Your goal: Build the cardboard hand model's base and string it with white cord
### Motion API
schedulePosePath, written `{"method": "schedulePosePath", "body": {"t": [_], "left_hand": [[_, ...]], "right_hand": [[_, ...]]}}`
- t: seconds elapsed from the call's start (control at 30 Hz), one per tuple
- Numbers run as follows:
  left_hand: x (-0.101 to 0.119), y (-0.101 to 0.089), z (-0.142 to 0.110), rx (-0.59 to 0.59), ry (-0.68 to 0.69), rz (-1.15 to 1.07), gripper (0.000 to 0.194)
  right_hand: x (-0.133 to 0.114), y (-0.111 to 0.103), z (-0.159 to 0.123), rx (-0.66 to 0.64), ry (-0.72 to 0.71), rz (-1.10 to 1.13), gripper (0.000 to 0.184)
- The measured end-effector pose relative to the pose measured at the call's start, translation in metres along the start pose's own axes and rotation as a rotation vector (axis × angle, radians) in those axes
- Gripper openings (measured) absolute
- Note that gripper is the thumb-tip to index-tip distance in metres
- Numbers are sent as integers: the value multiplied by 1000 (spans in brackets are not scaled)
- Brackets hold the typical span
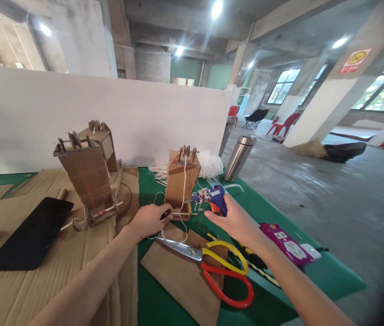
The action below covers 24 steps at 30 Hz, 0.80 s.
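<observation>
A small cardboard tower [180, 181] stands on the green table [164, 303] with white string [183, 185] hanging down its front. My left hand [149, 219] pinches at the tower's base, where a thin stick crosses it. My right hand [232, 219] grips a blue glue gun [214, 198] whose nozzle points left at the same spot. Below my hands, scissors with yellow and red handles [222, 269] lie on a loose cardboard piece [178, 280].
Two taller cardboard towers [88, 174] stand to the left on cardboard sheets, beside a black flat pad [30, 233]. A steel flask [239, 156], white netting [210, 164], sticks and a purple card [285, 242] lie at the right. A white partition [110, 108] backs the table.
</observation>
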<state>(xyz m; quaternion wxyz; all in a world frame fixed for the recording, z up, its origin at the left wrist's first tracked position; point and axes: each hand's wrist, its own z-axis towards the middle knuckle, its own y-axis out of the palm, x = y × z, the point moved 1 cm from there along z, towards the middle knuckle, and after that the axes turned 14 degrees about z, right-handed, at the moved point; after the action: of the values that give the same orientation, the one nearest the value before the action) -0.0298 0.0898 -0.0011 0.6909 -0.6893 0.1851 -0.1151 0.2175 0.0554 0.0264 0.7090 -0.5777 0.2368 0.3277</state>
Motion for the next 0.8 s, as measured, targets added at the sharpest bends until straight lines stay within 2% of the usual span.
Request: {"method": "schedulePosePath", "body": {"t": [0.13, 0.27, 0.5, 0.8], "left_hand": [[0, 2, 0, 9, 13, 8, 27], [0, 3, 0, 9, 13, 40, 28], [1, 0, -1, 9, -8, 119, 38], [0, 5, 0, 1, 31, 96, 31]], "right_hand": [[0, 24, 3, 18, 21, -5, 33], [7, 37, 2, 30, 14, 41, 33], [18, 41, 1, 37, 41, 27, 35], [22, 46, 1, 52, 7, -78, 34]]}}
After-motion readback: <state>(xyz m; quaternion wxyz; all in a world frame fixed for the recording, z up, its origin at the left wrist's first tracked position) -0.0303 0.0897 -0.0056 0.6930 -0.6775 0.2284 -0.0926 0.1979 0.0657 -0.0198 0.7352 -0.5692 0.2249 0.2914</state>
